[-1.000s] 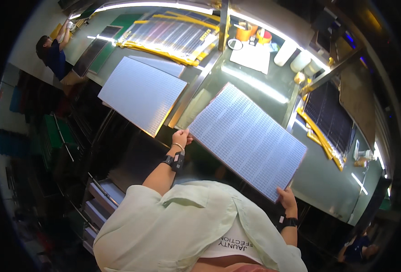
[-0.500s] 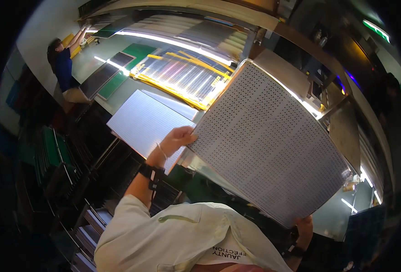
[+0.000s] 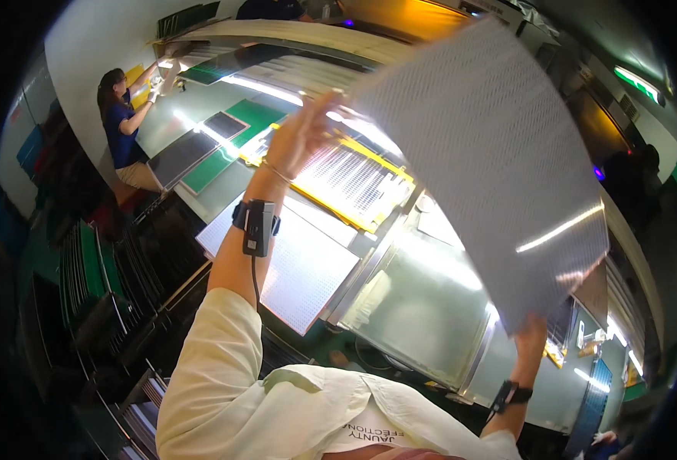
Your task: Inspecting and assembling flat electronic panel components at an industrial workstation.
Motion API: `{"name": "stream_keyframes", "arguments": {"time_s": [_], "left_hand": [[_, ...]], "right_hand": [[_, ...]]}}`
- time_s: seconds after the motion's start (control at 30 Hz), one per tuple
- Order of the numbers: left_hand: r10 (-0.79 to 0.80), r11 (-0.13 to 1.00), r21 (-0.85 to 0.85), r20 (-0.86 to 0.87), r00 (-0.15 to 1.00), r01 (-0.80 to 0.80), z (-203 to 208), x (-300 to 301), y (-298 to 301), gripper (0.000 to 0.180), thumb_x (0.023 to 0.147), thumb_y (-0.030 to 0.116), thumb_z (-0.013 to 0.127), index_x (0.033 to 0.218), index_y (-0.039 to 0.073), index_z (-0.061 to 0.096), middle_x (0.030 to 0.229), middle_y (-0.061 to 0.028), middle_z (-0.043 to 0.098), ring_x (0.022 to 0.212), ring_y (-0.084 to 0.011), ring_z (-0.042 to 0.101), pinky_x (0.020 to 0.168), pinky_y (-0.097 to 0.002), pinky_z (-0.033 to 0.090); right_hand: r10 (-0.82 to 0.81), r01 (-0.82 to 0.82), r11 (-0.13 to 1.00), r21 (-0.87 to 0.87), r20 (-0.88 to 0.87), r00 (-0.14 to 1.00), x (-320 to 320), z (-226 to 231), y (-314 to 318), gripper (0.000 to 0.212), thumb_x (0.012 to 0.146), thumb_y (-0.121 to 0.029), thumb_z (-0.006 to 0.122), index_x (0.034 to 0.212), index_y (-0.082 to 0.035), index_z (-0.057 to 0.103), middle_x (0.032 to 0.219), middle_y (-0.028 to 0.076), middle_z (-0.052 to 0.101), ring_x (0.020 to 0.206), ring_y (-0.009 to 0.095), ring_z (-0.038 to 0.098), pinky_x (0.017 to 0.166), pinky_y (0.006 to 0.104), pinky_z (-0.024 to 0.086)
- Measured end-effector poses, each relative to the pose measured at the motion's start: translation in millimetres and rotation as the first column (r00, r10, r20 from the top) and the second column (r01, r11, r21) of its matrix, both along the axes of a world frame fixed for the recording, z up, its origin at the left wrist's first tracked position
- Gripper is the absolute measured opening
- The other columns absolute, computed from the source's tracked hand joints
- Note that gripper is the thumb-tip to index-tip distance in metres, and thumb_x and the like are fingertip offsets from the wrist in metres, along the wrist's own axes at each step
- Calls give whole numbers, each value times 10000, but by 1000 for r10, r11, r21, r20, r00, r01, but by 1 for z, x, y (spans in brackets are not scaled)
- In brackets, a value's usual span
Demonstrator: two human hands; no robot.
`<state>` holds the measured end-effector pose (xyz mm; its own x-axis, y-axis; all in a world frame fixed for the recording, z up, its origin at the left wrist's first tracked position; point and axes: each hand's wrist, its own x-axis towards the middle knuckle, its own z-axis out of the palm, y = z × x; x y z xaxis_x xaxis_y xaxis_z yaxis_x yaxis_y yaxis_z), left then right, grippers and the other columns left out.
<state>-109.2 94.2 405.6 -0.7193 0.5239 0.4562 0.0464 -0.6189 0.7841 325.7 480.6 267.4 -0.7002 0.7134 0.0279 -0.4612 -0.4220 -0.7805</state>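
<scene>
A large grey perforated panel [image 3: 484, 153], blurred by motion, is lifted up and tilted in front of me. My left hand [image 3: 304, 136] is raised at its left corner, fingers closed against the edge. At the panel's lower corner, my right hand [image 3: 532, 335] grips it, with part of the fingers hidden behind the sheet. Below it lies a light table with a glass top [image 3: 407, 307]. Another white perforated panel [image 3: 308, 268] rests beside the glass, partly behind my left forearm.
Beyond my left hand lies a yellow-framed grid sheet [image 3: 354, 180]. Dark panels [image 3: 196, 149] and a green board [image 3: 235, 130] lie farther left. A person [image 3: 120, 123] works at the far left. Racks of boards [image 3: 85, 268] stand at my left side.
The perforated panel has been raised and tilted up, away from the glass top, which now shows. My left hand rose with it, and my right hand moved up slightly.
</scene>
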Motion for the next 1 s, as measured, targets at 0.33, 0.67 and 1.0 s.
{"name": "stream_keyframes", "arguments": {"time_s": [0.33,0.67,1.0], "left_hand": [[908,339,-911,253,333,-234,-355,142,-117,801,745,617,564,1165,-60,493,1142,-228,540,1071,-336,521,966,-388,369],[720,657,-504,640,268,-561,-348,205,-99,261,869,197,558,964,-42,601,887,-94,633,806,-151,617,720,-266,501],[817,492,-381,513,263,-783,-276,327,-150,246,852,86,561,1071,-17,600,967,-50,636,888,-101,559,816,-230,423]], "right_hand": [[300,-296,954,55,-115,947,-400,110,33,170,874,-113,554,1005,-7,530,1002,110,594,902,186,581,804,283,476],[583,-704,-162,692,643,497,-481,-82,-96,338,847,-146,531,1157,-12,533,1102,119,578,1010,213,535,813,356,436],[797,-894,-198,-402,464,-386,-395,-169,-249,383,912,-248,486,1262,-104,428,1170,55,545,1072,225,522,896,386,428]]}}
